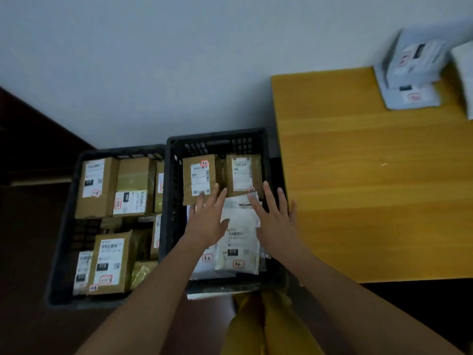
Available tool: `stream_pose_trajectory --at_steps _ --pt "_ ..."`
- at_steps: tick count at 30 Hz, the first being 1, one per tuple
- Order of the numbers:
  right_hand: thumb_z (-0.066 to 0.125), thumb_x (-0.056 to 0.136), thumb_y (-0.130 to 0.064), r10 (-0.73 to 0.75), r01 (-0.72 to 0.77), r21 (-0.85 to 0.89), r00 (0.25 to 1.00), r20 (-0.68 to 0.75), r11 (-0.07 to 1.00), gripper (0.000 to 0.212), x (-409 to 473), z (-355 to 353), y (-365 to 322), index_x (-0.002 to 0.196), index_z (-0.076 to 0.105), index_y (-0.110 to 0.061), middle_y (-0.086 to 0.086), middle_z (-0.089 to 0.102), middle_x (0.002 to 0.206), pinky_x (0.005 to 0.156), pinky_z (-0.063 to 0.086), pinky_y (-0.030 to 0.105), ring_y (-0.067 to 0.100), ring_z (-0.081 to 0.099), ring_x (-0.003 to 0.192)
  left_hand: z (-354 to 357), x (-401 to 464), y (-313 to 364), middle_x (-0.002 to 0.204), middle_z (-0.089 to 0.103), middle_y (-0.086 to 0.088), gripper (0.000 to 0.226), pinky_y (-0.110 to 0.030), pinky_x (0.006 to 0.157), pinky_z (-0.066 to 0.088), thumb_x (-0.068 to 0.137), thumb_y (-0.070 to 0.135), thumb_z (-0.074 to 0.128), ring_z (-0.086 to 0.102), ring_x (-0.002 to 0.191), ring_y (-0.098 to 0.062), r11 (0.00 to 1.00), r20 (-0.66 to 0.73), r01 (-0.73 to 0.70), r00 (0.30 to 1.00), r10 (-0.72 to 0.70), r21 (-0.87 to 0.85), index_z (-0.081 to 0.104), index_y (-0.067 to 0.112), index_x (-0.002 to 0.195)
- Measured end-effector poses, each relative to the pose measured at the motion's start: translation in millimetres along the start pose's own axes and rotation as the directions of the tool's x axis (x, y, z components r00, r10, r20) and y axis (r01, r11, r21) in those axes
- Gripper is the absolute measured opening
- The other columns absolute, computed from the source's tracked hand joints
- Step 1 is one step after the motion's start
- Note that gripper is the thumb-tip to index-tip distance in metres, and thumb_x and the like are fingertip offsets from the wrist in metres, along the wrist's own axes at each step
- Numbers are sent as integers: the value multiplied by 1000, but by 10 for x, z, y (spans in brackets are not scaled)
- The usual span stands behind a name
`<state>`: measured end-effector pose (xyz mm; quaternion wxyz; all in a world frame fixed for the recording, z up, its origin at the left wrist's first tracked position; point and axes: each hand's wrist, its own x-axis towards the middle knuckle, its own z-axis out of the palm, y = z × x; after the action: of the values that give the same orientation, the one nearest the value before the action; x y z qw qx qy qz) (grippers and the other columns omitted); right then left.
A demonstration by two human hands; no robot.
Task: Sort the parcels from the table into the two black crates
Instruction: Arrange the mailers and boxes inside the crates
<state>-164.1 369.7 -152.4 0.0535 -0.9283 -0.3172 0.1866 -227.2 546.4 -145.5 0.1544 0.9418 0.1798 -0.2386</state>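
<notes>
The white parcel [239, 234] is lying in the right crate [217, 143], in front of two brown boxes. Both hands, left hand [208, 221] and right hand [275, 221], are resting flat on it, fingers straight, holding nothing. It is sitting on other bags, so it may be sliding off. More parcels [414, 73] are waiting on the table [358, 175] beside the crate.
</notes>
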Motion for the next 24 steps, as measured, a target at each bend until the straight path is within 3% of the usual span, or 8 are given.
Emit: stream_pose_trajectory --at_steps 4,8,13,18,24 --pt "63 91 -46 56 -62 -59 994 -92 996 97 -12 -435 341 154 -11 -43 3 -28 160 112 -4 69 39 -15 149 -393 119 442 160 -27 6 79 -56 119 4 99 53 39 -13 149 -34 996 -99 -83 991 85 28 -13 33 154" --pt "62 87 -58 125 -137 -70 980 -152 988 104 -47 -787 824 149 -21 -46 1 -33 159 110 -2 73 39 -17 148 -597 266 971 159 -29 8 76 -54 119 2 97 62 32 -14 149 -33 980 -184 -180 964 193 81 -15 38 153" --pt "65 82 -62 230 -242 -41 954 -191 969 96 -28 -1064 1547 154 4 -46 3 -9 165 107 11 76 41 3 150 -731 517 1658 159 -28 7 74 -54 119 2 98 62 29 -16 149 -32 966 -188 -231 950 250 117 -18 40 151" --pt "46 95 -59 219 -224 -12 960 -176 974 82 115 -1263 2486 150 -14 -49 -1 -30 160 110 -1 72 37 -16 149 -704 970 2443 160 -27 6 73 -54 120 4 98 62 28 -15 149 -33 972 -185 -200 958 220 122 -17 41 151" --pt "43 99 -50 255 -254 20 956 -143 967 77 262 -1556 3735 151 -13 -47 -1 -33 158 111 0 71 36 -18 148 -600 1594 3627 161 -23 5 70 -54 119 10 99 58 29 -10 149 -34 978 -125 -182 973 193 99 -12 38 153"
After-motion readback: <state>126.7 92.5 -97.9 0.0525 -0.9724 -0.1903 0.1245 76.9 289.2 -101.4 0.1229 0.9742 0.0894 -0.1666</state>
